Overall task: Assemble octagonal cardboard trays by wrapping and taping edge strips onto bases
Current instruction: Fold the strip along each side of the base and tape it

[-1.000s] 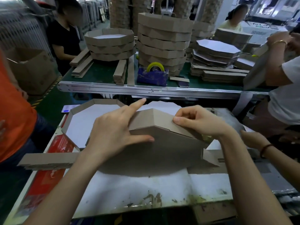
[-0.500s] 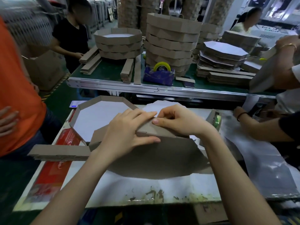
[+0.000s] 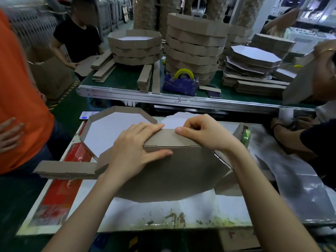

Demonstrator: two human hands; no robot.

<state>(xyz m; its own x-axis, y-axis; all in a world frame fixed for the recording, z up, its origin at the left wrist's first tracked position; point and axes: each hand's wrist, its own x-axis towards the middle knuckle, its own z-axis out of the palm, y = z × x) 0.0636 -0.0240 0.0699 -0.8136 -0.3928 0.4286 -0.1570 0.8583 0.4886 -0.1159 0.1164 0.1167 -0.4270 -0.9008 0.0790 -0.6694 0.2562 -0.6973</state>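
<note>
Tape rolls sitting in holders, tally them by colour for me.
Yellow tape roll, in the purple dispenser: 1
Green tape roll, in the cardboard holder: 1
Total: 2

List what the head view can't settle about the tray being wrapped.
- Head view: any tape on the edge strip. The left hand and right hand cover its ends.
- Head view: the far face of the base, which is turned away from the camera.
- Head view: the green tape roll, partly hidden behind a cardboard piece.
</note>
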